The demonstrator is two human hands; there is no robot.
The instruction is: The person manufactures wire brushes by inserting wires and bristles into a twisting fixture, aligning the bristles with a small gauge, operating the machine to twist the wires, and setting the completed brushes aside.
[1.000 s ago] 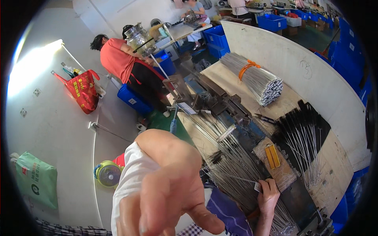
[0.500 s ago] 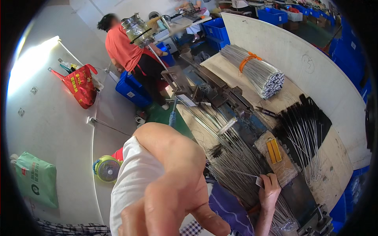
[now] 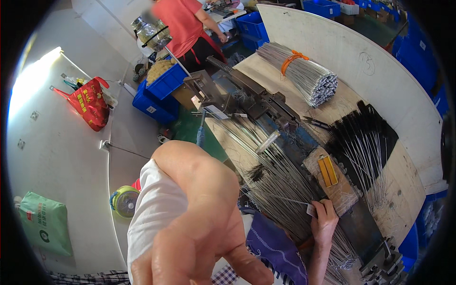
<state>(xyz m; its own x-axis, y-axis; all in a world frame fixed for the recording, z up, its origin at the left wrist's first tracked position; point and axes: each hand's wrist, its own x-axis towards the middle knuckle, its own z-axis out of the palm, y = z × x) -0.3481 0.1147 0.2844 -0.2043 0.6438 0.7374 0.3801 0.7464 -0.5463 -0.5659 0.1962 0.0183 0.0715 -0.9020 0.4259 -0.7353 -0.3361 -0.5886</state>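
Note:
My left hand [image 3: 194, 242] is raised large and close in front of the view, its arm bent and leaving a white sleeve. Its fingers and thumb are apart with nothing between them, though the fingertips run off the lower edge. Lower right, my right hand [image 3: 325, 218] pinches a small pale flat piece [image 3: 311, 210] over a bundle of thin metal rods [image 3: 280, 194]. A thin wire extends leftward from that piece; whether the two are joined I cannot tell. A dark metal bench machine [image 3: 266, 104] stands beyond the rods.
Black-bristled brushes [image 3: 363, 137] lie fanned out at the right. A rod bundle with an orange tie [image 3: 304, 71] rests behind. A yellow tray [image 3: 327, 171] sits on a wooden block. Blue bins [image 3: 152, 102] and a person in red [image 3: 183, 23] are beyond. A small green fan [image 3: 124, 202] is left.
The view has shifted slightly. The person in red has moved right, uncovering a blue bin of yellowish material. My left hand stays raised; my right hand keeps its pinch on the pale piece.

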